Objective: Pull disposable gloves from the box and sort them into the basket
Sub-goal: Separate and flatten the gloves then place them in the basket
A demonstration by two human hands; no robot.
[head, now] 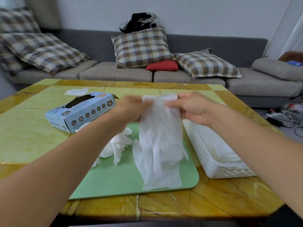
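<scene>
A translucent white disposable glove point(159, 128) hangs by its cuff above the green mat point(124, 179), fingers pointing down. My left hand point(131, 108) pinches the cuff's left end and my right hand point(191, 107) pinches its right end. Under the hanging glove lies another flat glove point(162, 176) on the mat. A crumpled heap of gloves point(118, 145) sits left of it. The blue glove box point(80, 110), marked XL, lies on the table at the left with its opening facing up. The white perforated basket point(218, 163) stands to the right of the mat and holds flat gloves.
A yellow-green marble table point(29, 136) carries everything. A white sheet point(77, 91) lies behind the box. A grey sofa point(118, 72) with checked cushions stands beyond the table. Cables and a power strip point(278, 115) lie on the floor at the right.
</scene>
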